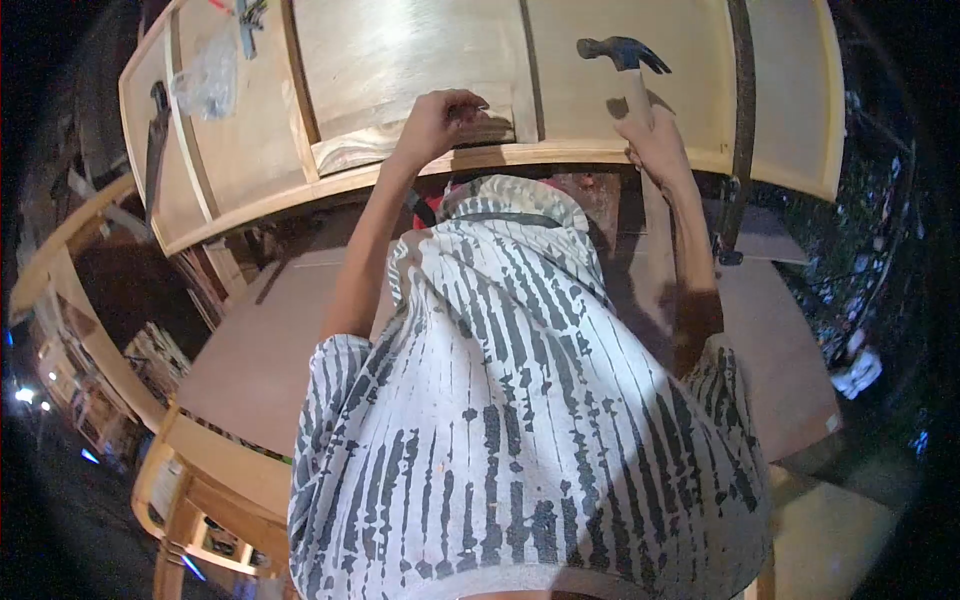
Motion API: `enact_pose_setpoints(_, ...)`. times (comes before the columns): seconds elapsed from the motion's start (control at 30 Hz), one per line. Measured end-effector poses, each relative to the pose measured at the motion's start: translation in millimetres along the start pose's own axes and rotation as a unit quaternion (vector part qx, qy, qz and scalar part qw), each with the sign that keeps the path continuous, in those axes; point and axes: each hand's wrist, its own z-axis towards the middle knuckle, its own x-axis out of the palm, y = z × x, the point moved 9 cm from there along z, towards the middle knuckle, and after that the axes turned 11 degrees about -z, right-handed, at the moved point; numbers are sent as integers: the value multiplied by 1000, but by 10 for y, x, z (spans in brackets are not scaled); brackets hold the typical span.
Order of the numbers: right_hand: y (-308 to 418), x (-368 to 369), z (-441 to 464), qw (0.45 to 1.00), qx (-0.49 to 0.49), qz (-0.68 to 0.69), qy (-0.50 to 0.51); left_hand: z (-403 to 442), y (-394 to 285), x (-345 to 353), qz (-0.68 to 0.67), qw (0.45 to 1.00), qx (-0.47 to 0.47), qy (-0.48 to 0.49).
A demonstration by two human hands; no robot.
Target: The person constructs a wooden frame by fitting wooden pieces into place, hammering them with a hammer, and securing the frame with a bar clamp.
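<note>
My right hand [658, 150] is wrapped round the wooden handle of a claw hammer [622, 52]. The hammer's dark head is raised above a pale wooden panel, claw pointing right. Over the panel's near edge, my left hand [440, 122] is closed with its fingers curled together. Whatever those fingers may pinch is too small to make out. Just below and beside that hand, a short board [360, 148] with visible grain lies along the panel's near frame strip.
Wooden battens [298, 75] divide the framed panel [400, 50]. A clear plastic bag [207, 80] lies on its left part, near a dark-handled saw [157, 140] and a tool [248, 25]. A dark metal bar clamp [740, 120] crosses the right side. Wooden furniture [215, 470] stands lower left.
</note>
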Motion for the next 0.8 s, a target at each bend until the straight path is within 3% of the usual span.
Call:
enact_pose_setpoints(0.07,-126,-67,-20,999,9,33,11,204,-106,65,51,999,-18,-1)
enact_pose_setpoints(0.17,-75,83,-102,996,31,74,28,379,-286,-21,113,986,125,3)
enact_pose_setpoints(0.27,-29,35,-242,993,46,100,39,626,-391,190,79,991,110,14)
enact_pose_setpoints(0.3,-118,52,-346,987,60,142,47,729,-472,355,95,991,37,91)
enact_pose_setpoints(0.33,-255,3,-410,983,72,162,47,884,-444,487,103,988,31,113)
enact_pose_setpoints(0.4,-475,-116,-526,954,83,285,31,1224,-349,949,274,919,168,231)
enact_pose_setpoints(0.43,-543,-106,-623,947,95,304,30,1340,-40,1003,300,918,124,229)
enact_pose_setpoints(0.53,-454,-158,-689,954,66,288,37,1338,14,854,289,922,117,230)
enact_pose_setpoints(0.57,-428,-192,-704,953,65,294,41,1336,-33,800,298,926,131,191)
enact_pose_setpoints(0.73,-167,-171,-901,917,71,383,78,1280,-14,852,252,927,150,233)
enact_pose_setpoints(0.8,-382,-163,-853,952,93,291,26,1386,35,883,349,908,114,203)
